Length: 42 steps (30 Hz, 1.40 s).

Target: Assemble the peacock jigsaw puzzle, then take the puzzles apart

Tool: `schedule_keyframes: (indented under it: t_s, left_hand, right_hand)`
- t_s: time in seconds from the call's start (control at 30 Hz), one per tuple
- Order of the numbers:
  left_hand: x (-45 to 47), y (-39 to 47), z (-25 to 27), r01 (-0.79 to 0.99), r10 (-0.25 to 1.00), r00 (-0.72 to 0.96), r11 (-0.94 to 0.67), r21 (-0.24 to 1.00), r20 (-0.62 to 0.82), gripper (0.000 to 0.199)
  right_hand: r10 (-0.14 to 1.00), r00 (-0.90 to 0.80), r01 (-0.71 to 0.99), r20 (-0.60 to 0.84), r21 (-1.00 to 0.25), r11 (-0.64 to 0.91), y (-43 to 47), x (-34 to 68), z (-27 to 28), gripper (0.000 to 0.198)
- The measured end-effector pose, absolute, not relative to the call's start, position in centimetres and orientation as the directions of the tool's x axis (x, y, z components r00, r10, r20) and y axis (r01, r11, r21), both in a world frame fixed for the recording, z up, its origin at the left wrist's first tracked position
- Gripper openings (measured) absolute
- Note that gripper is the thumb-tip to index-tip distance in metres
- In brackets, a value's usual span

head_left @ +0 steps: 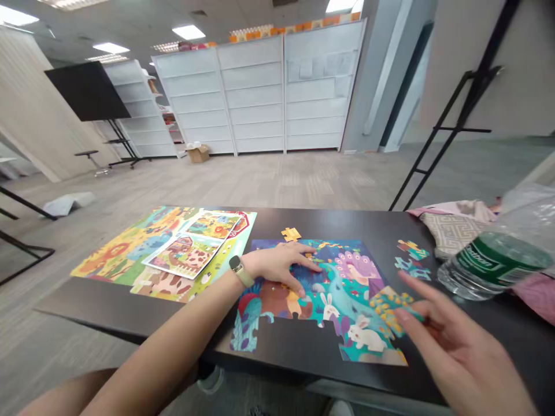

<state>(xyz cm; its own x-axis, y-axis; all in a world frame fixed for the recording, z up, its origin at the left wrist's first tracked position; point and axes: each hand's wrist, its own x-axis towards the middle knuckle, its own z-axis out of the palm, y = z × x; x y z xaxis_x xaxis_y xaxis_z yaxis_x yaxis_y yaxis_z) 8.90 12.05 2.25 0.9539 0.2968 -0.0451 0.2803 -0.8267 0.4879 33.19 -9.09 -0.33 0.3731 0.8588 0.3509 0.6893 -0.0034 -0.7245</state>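
A partly assembled jigsaw puzzle [342, 283] with rabbits, a peacock and a stream lies on the dark table. My left hand [284, 266] rests across its left part with the fingers spread, pressing on the surface. At the right edge, my right hand [446, 329] pinches a puzzle piece [417, 316] with yellow dots and a teal edge, against the yellow-flowered area. Its index finger is stretched out; the hand partly hides the piece. Above the puzzle is a loose yellow piece [291, 234]. More loose pieces [413, 269] lie near the bottle.
Left on the table [173, 312] are a yellow animal puzzle [125, 248], a farm puzzle [167, 286] and picture cards [186, 254]. A plastic water bottle [485, 266] stands at right, beside a patterned pouch [453, 231]. White shelving [255, 92] stands behind.
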Motion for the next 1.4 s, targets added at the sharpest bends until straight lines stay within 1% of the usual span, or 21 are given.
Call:
schedule_keyframes:
  t_s: [0.07, 0.13, 0.17, 0.2, 0.23, 0.3, 0.37, 0.4, 0.47, 0.5, 0.57, 0.63, 0.73, 0.8, 0.83, 0.87, 0.93, 1.0, 1.07, 1.27, 1.4]
  left_hand:
    - [9.0, 12.2, 1.9, 0.270, 0.286, 0.957, -0.838, 0.475, -0.039, 0.067]
    - [8.9, 12.4, 1.6, 0.270, 0.287, 0.957, -0.842, 0.467, -0.035, 0.066]
    - [8.9, 12.4, 1.5, 0.269, 0.287, 0.957, -0.843, 0.466, -0.034, 0.066]
    - [8.8, 12.5, 1.5, 0.269, 0.288, 0.957, -0.841, 0.469, -0.032, 0.066]
    - [8.8, 12.4, 1.4, 0.270, 0.290, 0.957, -0.838, 0.474, -0.031, 0.066]
    - [8.7, 12.3, 1.5, 0.275, 0.297, 0.954, -0.828, 0.488, -0.033, 0.067]
    - [8.7, 12.2, 1.6, 0.282, 0.304, 0.952, -0.820, 0.498, -0.038, 0.068]
    - [8.7, 12.2, 1.6, 0.284, 0.305, 0.951, -0.818, 0.500, -0.042, 0.069]
    - [8.7, 12.2, 1.6, 0.289, 0.307, 0.950, -0.816, 0.501, -0.047, 0.070]
    - [8.7, 12.2, 1.6, 0.291, 0.309, 0.950, -0.815, 0.502, -0.050, 0.070]
    - [8.7, 12.1, 1.6, 0.297, 0.315, 0.948, -0.811, 0.504, -0.052, 0.070]
    - [8.7, 12.1, 1.6, 0.303, 0.321, 0.945, -0.809, 0.504, -0.053, 0.070]
    - [8.7, 12.1, 1.6, 0.320, 0.330, 0.941, -0.806, 0.497, -0.071, 0.069]
    - [8.7, 12.1, 1.7, 0.324, 0.330, 0.941, -0.807, 0.494, -0.079, 0.069]
    - [8.7, 12.1, 1.8, 0.320, 0.327, 0.942, -0.807, 0.496, -0.075, 0.068]
    - [8.7, 12.0, 1.8, 0.311, 0.322, 0.944, -0.807, 0.501, -0.067, 0.068]
    - [8.7, 12.0, 1.9, 0.291, 0.312, 0.949, -0.805, 0.517, -0.047, 0.068]
    - [8.6, 12.0, 1.8, 0.284, 0.306, 0.951, -0.803, 0.524, -0.046, 0.068]
    - [8.6, 12.1, 1.7, 0.292, 0.309, 0.949, -0.802, 0.521, -0.055, 0.068]
    - [8.6, 11.9, 1.8, 0.297, 0.312, 0.948, -0.803, 0.517, -0.059, 0.068]
    - [8.6, 11.8, 2.0, 0.324, 0.324, 0.941, -0.790, 0.520, -0.094, 0.069]
  right_hand:
    - [0.940, 0.166, 0.703, 0.297, -0.704, 0.098, -9.1, 28.9, 0.7, 0.033]
    - [0.963, 0.041, 0.704, 0.268, -0.691, 0.163, -9.1, 25.7, 1.3, 0.025]
    - [0.964, 0.012, 0.704, 0.267, -0.686, 0.181, -9.0, 25.0, 1.5, 0.024]
    - [0.961, 0.019, 0.701, 0.275, -0.689, 0.183, -8.9, 24.9, 1.6, 0.024]
    - [0.956, 0.061, 0.697, 0.288, -0.698, 0.165, -8.9, 25.4, 1.7, 0.025]
    - [0.914, 0.249, 0.671, 0.321, -0.737, 0.076, -8.8, 27.9, 2.0, 0.032]
    - [0.799, 0.487, 0.611, 0.352, -0.791, -0.025, -8.9, 31.4, 2.1, 0.039]
    - [0.733, 0.580, 0.576, 0.354, -0.815, -0.062, -9.0, 33.0, 2.1, 0.041]
    - [0.647, 0.683, 0.521, 0.340, -0.847, -0.104, -9.2, 35.4, 1.8, 0.042]
    - [0.636, 0.702, 0.499, 0.321, -0.858, -0.117, -9.3, 36.0, 1.6, 0.041]
    - [0.669, 0.691, 0.465, 0.274, -0.877, -0.121, -9.2, 35.8, 1.0, 0.037]
    - [0.757, 0.618, 0.434, 0.212, -0.895, -0.104, -8.9, 34.0, 0.5, 0.033]
    - [0.906, 0.410, 0.426, 0.105, -0.901, -0.089, -8.6, 30.5, 0.4, 0.031]
    - [0.956, 0.290, 0.442, 0.051, -0.893, -0.086, -8.4, 29.3, 0.7, 0.030]
    - [0.960, 0.274, 0.445, 0.056, -0.892, -0.075, -8.4, 29.3, 0.9, 0.029]
    - [0.950, 0.300, 0.444, 0.086, -0.894, -0.059, -8.4, 29.8, 1.1, 0.027]
    - [0.879, 0.439, 0.433, 0.187, -0.901, -0.024, -8.8, 31.8, 1.4, 0.027]
    - [0.776, 0.578, 0.421, 0.251, -0.907, -0.020, -9.4, 34.4, 1.6, 0.035]
    - [0.740, 0.627, 0.411, 0.243, -0.910, -0.050, -10.0, 36.4, 1.7, 0.043]
    - [0.826, 0.557, 0.361, 0.088, -0.921, -0.146, -10.0, 36.7, 1.0, 0.040]
    - [0.870, 0.485, 0.360, 0.083, -0.926, -0.112, -9.3, 36.2, 0.6, 0.035]
